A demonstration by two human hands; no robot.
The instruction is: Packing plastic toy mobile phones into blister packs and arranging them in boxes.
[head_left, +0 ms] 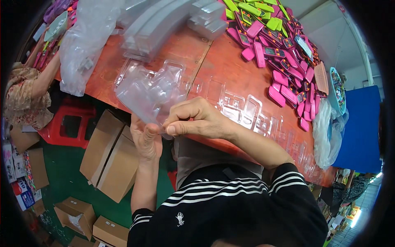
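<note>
Both my hands are at the near edge of the red table, on a clear plastic blister shell [150, 92] with moulded hollows. My right hand [199, 118] pinches its near corner between thumb and bent fingers. My left hand [146, 140] grips the same corner from the left, its thumb raised and the other fingers partly hidden behind the plastic. Whether the shell is one piece or several nested ones I cannot tell. More clear blister shells [242, 108] lie in a row on the table, just right of my right hand.
Stacked clear plastic pieces [154, 29] stand at the back beside a plastic bag [88, 41]. Pink and lime-green toy phones [284, 61] pile up at the far right. Cardboard boxes [111, 152] and a red stool [68, 123] are on the green floor. Another person's arm [45, 78] reaches in at left.
</note>
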